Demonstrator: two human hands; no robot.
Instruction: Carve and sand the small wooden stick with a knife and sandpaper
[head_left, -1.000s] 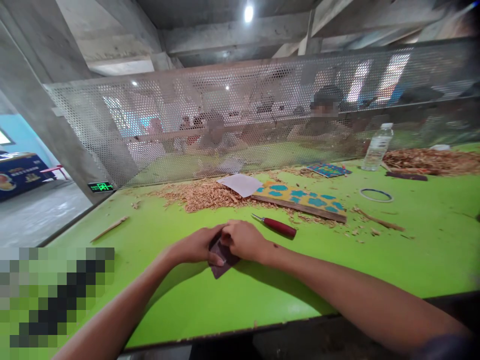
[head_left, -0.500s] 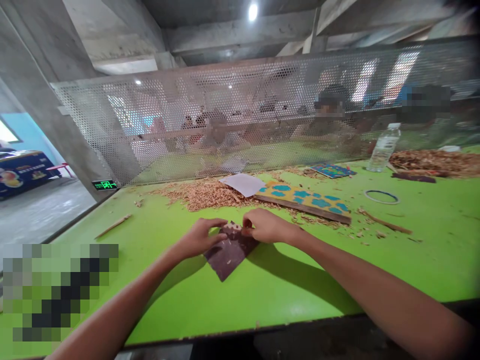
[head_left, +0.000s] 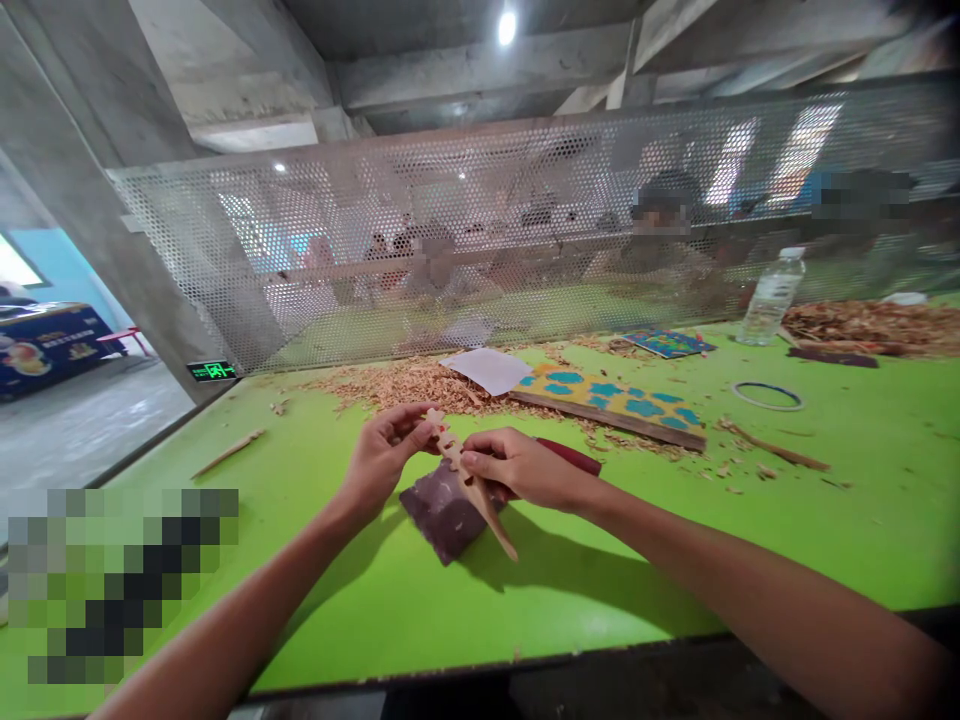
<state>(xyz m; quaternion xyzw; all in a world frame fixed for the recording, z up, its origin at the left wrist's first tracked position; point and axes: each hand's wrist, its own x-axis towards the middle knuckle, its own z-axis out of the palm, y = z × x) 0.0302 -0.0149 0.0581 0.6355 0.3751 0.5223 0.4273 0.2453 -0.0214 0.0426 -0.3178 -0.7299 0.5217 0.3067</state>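
Two-handed grip here tbh, left hand (head_left: 380, 455) with fingers clamped on the carved wooden stick (head_left: 484, 505) at its 11 o'clock end, right hand (head_left: 526, 467) clamped mid-length, probably to steady it over the brown sheet (head_left: 441, 512), tail poking free toward 5 o'clock

One carving (head_left: 478, 490), one bottle (head_left: 772, 300), one ring (head_left: 768, 406).

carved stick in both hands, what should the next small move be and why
Probably bring the stick's notched end against the dark brown sheet: the sheet shows right beside the carved stick, while the left hand is at that end and the right hand grips the middle, so a small tilt might suffice.
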